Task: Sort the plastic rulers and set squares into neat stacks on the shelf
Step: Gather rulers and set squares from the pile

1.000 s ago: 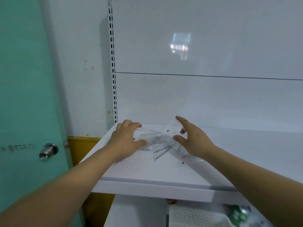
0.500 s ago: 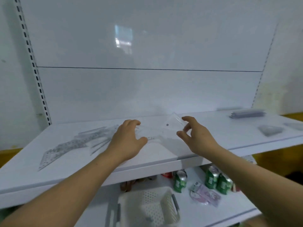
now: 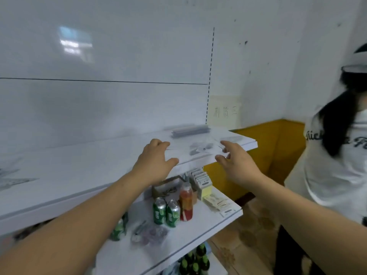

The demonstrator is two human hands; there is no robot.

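The left hand [image 3: 156, 161] and the right hand [image 3: 236, 163] are holding a set square [image 3: 195, 154] between them, just above the front edge of the shelf [image 3: 99, 165] near its right end. The left hand's fingers are curling over one end with the thumb underneath, and the right hand is pinching the other end. The set square is showing as clear, colourless plastic with a small dark hole in it; its outline is too blurred to trace. A grey stack of rulers [image 3: 189, 131] is lying at the shelf's back right corner, and a thinner pile [image 3: 231, 138] is sitting by the right edge. Loose rulers [image 3: 12, 179] are lying scattered at the left end. Green cans [image 3: 165, 211] are standing on the lower shelf.
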